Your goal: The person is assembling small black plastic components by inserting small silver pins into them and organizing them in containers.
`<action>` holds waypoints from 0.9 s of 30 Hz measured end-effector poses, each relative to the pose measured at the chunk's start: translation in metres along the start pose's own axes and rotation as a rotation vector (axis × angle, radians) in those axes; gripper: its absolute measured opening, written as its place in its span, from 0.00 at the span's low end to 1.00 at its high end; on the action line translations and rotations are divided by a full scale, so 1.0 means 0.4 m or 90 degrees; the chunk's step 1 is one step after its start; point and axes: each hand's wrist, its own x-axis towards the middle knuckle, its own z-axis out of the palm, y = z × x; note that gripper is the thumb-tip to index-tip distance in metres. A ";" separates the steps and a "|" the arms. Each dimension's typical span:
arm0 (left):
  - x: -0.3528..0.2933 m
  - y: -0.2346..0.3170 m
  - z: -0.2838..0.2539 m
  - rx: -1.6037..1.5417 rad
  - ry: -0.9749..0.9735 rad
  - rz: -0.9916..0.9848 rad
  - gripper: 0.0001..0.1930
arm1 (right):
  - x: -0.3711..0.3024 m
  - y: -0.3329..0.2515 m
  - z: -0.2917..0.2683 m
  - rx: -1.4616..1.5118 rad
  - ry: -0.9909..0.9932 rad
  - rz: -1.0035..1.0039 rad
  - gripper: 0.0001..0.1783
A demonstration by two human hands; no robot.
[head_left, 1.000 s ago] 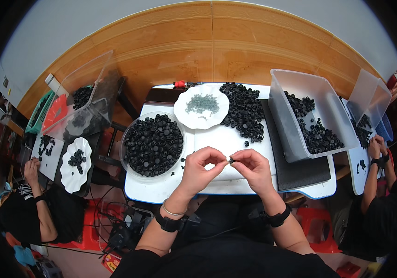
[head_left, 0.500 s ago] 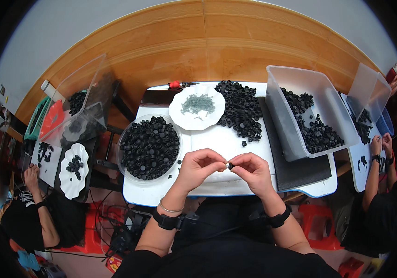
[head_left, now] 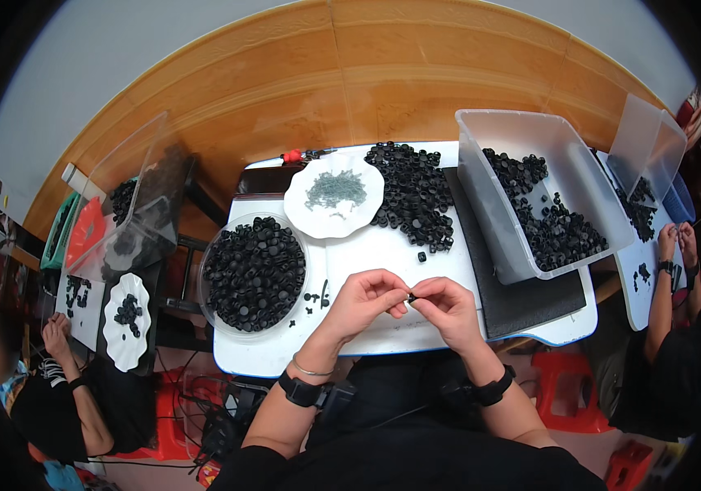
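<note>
My left hand [head_left: 369, 301] and my right hand [head_left: 450, 313] meet over the front of the white table, fingers closed in pinches. Between the touching fingertips sits a small black part [head_left: 412, 299], mostly hidden by the fingers. Its exact kind is too small to make out. Left of my hands stands a round clear tub [head_left: 203, 286] heaped with black caps [head_left: 254, 274]. Beyond them, a white scalloped plate [head_left: 299, 214] bears a pile of tiny clear greenish pieces [head_left: 337, 189]. Loose black caps [head_left: 412, 192] are spread to the right of the plate.
A large translucent bin [head_left: 481, 209] with black caps stands on the right beside a dark mat [head_left: 493, 295]. Small black bits [head_left: 311, 298] lie by the tub. A red-handled tool [head_left: 293, 155] is at the back. Co-workers' hands [head_left: 56, 334] show at both sides.
The whitish bit seen between my fingertips is no longer visible; a dark part shows there now. My hands stay together. The whole view has shifted slightly.
</note>
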 end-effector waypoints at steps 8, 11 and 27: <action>0.033 -0.025 0.016 0.005 -0.007 0.021 0.05 | 0.004 0.009 -0.023 0.022 0.041 0.013 0.08; 0.045 -0.026 0.022 -0.009 0.003 0.014 0.05 | 0.005 0.012 -0.030 0.027 0.045 0.013 0.08; 0.081 -0.055 0.028 -0.044 -0.001 0.004 0.04 | 0.008 0.030 -0.053 0.075 0.090 0.033 0.08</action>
